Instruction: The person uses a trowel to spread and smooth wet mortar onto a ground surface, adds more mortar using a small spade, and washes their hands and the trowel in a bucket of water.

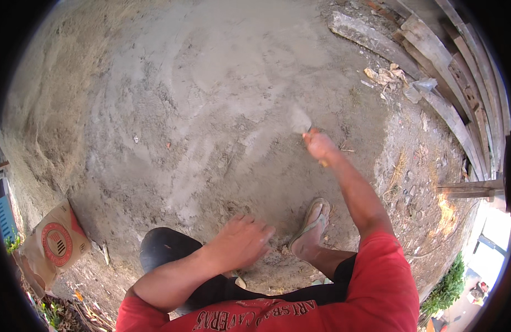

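My right hand (pixel 320 145) is closed round the handle of a trowel (pixel 300 120). The trowel's pale blade lies against the grey cement surface (pixel 222 110), slightly blurred. My left hand (pixel 241 240) hangs loosely in front of my bent knee, back of the hand up. Its fingers are relaxed and partly spread, dusted with grey, and no object shows in them. Streaks and smoother patches mark the cement ahead of me; nearer my feet it looks rough and crumbly.
Weathered boards (pixel 432 50) are piled along the right, with crumpled plastic (pixel 421 88) and scraps beside them. A wooden post (pixel 470 188) juts in lower down. At the left stands a brown paper sack (pixel 56 243). My sandalled foot (pixel 312 229) rests on the ground between my arms.
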The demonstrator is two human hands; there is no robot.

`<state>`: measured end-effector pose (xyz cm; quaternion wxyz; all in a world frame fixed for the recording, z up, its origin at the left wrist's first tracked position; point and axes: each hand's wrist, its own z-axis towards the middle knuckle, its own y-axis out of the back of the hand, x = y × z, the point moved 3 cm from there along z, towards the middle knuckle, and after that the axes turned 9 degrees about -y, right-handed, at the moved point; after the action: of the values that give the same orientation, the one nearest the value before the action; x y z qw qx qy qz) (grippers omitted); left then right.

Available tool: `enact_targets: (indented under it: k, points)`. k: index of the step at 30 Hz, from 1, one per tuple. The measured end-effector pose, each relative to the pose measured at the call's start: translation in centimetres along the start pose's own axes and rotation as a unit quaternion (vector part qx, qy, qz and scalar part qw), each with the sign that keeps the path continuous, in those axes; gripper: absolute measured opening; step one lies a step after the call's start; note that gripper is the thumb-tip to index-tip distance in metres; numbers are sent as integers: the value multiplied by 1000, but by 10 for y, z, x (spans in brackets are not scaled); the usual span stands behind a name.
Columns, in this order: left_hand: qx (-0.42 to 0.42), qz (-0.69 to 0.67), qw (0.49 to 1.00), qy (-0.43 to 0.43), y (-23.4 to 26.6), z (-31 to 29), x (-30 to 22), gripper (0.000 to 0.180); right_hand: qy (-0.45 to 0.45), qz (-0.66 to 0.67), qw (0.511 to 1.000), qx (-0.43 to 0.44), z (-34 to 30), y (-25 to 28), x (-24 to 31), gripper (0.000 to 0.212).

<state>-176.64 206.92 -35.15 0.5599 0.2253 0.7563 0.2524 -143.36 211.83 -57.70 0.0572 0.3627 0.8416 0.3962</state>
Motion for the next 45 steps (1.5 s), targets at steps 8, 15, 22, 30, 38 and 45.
enact_targets:
  k: [8,15,22,30,38,45]
  points:
    - [10,-17,999,-42,-34,19,7,36,125,-172,974,76,-134,-97,10,46]
    - [48,-37,997,-42,-45,-8,0,34,-171,-130,951,-223,-34,3,-120,50]
    - [50,-35,996,-63,-60,-31,-20,26,-198,191,960,-51,-91,-89,-10,62]
    - [-25,34,986,-161,-80,-38,-29,13,5,-201,958,205,-287,-238,69,42]
    - [67,-9,993,-101,-82,-67,-40,12,235,-180,927,231,-268,-216,68,40]
    - [65,3,993,-96,-70,-59,-44,16,254,-209,930,162,-227,-248,196,39]
